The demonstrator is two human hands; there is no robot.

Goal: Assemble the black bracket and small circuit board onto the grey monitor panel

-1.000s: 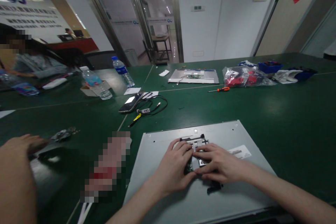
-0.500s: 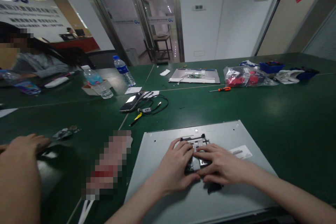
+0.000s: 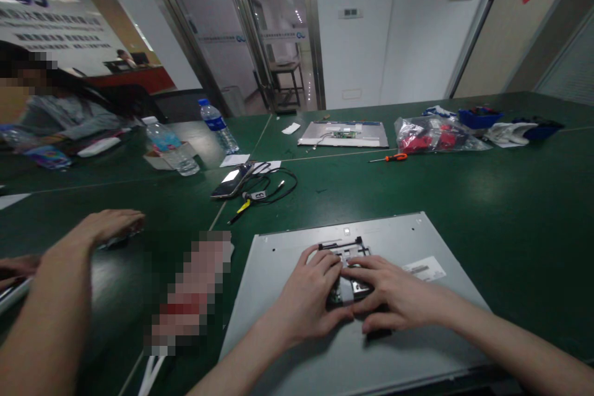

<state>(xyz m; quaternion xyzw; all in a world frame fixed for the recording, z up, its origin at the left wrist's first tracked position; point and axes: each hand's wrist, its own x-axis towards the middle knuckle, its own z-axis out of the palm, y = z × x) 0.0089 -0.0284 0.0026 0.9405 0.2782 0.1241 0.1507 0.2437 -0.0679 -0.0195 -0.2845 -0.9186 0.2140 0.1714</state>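
Note:
A grey metal panel (image 3: 288,260) lies flat on the green table (image 3: 464,198). On its middle sits a small dark bracket with a circuit board (image 3: 346,288). My left hand (image 3: 310,291) rests at the left side of this assembly, its fingertips on the upper part and its thumb at the lower edge. From the right, my right hand (image 3: 387,294) reaches onto the same assembly with its fingers spread. A dark piece (image 3: 378,335), mostly hidden, lies under my right hand. A white label (image 3: 424,268) is stuck on the panel to the right.
A co-worker's hand (image 3: 109,223) covers small scraps at the left. Beyond the panel are a phone (image 3: 231,181), black cables (image 3: 278,198), an orange screwdriver (image 3: 396,157), another panel (image 3: 343,134), a bag with red items (image 3: 431,136) and bottles (image 3: 219,125).
The co-worker's hand at the left has moved right and up over the small scraps. My right hand's thumb has shifted slightly; my left hand looks unmoved.

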